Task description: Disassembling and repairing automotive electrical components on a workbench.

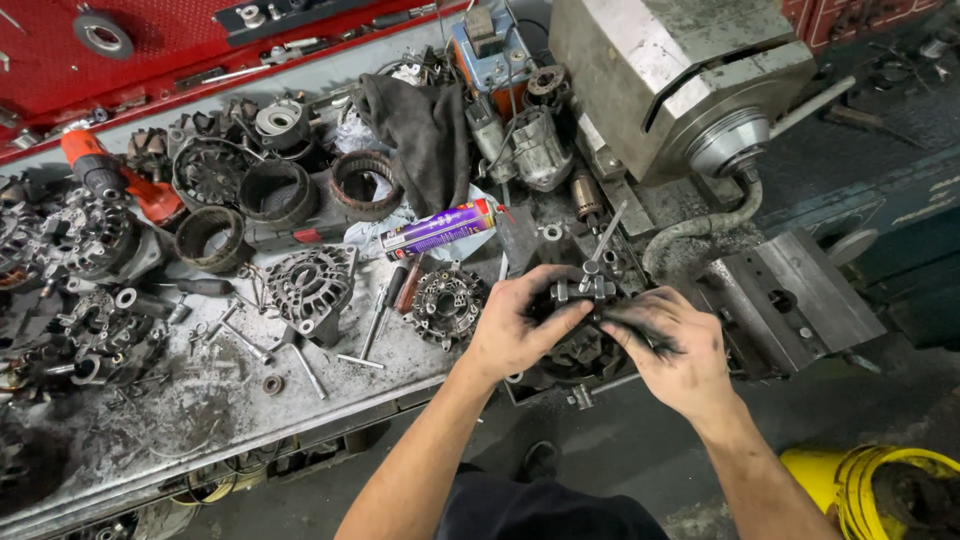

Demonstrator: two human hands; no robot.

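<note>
**Grease-black hands on an alternator part at the bench edge**

Blackened with grease, the left hand (520,325) curls around the side of a dark round alternator part (583,345), while the right hand (672,345) clasps its other side, fingers bent over it. A metal puller (593,280) sits on top of the part. Just left lies a rectifier plate (447,302), further back a purple spray can (440,228) and a dark rag (420,135) on the cluttered metal workbench (200,410)

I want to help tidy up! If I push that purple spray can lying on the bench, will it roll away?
Probably, the purple spray can is round and lies on its side. It may stop soon, since metal parts and a dark cloth crowd it. It likely feels greasy too, the bench looks grimy.
</note>
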